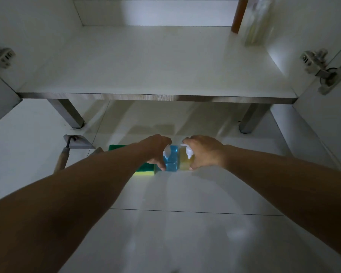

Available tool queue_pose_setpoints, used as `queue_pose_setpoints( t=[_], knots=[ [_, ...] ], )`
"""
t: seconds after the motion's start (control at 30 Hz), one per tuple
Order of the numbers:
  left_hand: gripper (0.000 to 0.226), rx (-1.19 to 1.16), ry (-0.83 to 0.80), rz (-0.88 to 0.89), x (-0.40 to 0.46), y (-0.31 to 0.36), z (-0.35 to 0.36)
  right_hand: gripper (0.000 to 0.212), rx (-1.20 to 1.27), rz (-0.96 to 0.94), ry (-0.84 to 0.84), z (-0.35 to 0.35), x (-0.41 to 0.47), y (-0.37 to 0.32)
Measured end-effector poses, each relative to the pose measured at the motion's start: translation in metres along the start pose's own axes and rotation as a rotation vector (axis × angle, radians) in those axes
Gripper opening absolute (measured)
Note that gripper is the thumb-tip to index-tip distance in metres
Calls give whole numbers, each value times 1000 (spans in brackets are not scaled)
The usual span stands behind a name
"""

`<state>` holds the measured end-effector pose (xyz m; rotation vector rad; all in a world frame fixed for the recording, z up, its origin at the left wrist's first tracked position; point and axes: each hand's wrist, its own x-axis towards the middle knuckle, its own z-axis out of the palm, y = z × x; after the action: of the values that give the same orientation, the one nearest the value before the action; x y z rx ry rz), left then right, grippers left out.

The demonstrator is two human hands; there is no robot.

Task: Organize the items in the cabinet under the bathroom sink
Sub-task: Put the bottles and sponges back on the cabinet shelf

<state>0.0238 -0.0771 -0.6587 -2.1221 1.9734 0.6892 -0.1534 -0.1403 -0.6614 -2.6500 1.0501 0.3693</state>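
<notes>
Two pump bottles stand side by side on the floor tiles in front of the cabinet. My left hand (155, 149) grips the blue bottle (172, 159) around its body and white pump. My right hand (204, 151) grips the yellow bottle (184, 160) the same way. The open cabinet's white shelf (156, 67) lies beyond them, raised on grey legs. A brown bottle (238, 14) and a clear bottle (257, 22) stand at the shelf's back right corner.
A green and yellow sponge (145, 170) lies on the floor just left of the blue bottle, partly under my left arm. A wooden-handled scraper (67, 150) lies further left. Both cabinet doors are swung open, with hinges (321, 67) at either side.
</notes>
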Motion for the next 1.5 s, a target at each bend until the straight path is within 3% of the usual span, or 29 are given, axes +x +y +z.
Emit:
queue_pose_setpoints(
  t=[0.5,0.73,0.93,1.13,1.5],
  knots=[
    [95,-6,27,19,-4,3,4,50,62,-8,57,-8,-6,1],
    [87,-29,78,37,-20,14,-25,31,108,5,-10,-61,-21,13],
    [79,-112,149,81,-43,34,-84,31,82,-14,36,-124,-48,25],
    [48,-222,257,168,-60,62,-158,42,168,67,12,-203,-78,61],
    [67,-175,375,103,1,139,-230,52,193,311,123,-275,-75,124]
  ],
)
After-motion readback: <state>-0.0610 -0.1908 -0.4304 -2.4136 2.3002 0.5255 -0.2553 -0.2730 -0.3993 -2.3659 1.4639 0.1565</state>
